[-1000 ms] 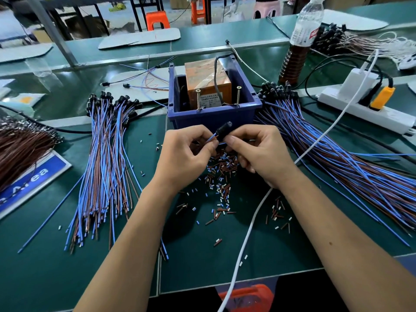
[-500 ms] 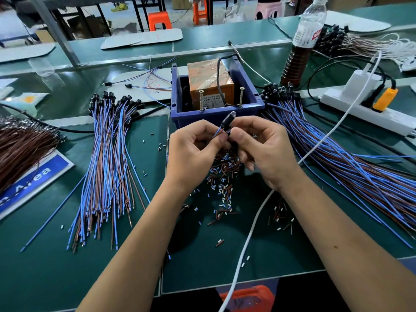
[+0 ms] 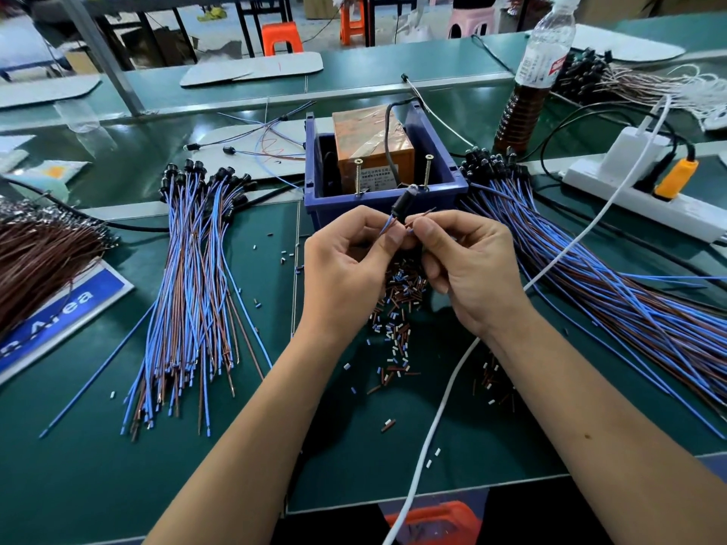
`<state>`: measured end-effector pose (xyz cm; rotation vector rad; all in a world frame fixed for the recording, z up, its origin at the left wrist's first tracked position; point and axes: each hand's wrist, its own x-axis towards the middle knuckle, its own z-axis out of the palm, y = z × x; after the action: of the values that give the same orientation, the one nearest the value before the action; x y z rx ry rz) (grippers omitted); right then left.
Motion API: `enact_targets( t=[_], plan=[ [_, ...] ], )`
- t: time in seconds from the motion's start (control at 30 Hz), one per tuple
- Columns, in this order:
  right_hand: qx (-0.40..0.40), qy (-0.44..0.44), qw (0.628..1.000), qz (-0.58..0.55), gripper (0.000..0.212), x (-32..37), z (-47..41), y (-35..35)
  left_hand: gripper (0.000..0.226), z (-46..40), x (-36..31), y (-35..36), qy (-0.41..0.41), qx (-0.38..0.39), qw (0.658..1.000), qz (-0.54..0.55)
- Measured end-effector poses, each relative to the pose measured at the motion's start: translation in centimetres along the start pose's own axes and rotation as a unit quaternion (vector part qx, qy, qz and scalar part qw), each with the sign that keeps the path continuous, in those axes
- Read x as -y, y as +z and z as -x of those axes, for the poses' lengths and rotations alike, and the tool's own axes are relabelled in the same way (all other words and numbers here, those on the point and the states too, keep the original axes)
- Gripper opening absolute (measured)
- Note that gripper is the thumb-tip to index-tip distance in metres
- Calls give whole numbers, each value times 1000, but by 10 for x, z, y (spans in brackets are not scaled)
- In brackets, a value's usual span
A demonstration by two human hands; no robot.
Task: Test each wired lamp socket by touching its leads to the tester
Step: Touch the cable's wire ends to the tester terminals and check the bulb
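A black lamp socket (image 3: pixel 402 203) with a clear bulb tip stands tilted just in front of the tester, a blue bin (image 3: pixel 314 159) holding an orange transformer (image 3: pixel 371 139) and two upright screws (image 3: pixel 427 171). My left hand (image 3: pixel 346 269) pinches its blue lead. My right hand (image 3: pixel 468 269) pinches its brown lead. The bare lead ends point up between my fingertips, short of the screws. A fanned bundle of wired sockets (image 3: pixel 189 293) lies at the left, and a bigger bundle (image 3: pixel 613 293) lies at the right.
Cut bits of wire insulation (image 3: pixel 397 308) litter the green mat under my hands. A white cable (image 3: pixel 444 399) crosses the mat to a power strip (image 3: pixel 645 198). A bottle (image 3: pixel 531 80) stands behind the bin. Brown wires (image 3: pixel 39 261) lie far left.
Both hands have risen with the socket toward the bin's front rim. The two leads now stick up apart between my fingertips.
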<state>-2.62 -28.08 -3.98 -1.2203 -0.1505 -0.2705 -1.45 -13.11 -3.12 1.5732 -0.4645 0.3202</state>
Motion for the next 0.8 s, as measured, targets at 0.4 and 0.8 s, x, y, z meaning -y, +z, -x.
enact_targets(
  t=[0.4,0.8],
  plan=[
    [-56,-74,994,56,7,5,-8,-12,9,-2,2,-5,41,-237,967,-79],
    [-216,-200,911,290,11,6,-17,1,33,-6,2,-6,-18,-282,958,-55]
  ],
)
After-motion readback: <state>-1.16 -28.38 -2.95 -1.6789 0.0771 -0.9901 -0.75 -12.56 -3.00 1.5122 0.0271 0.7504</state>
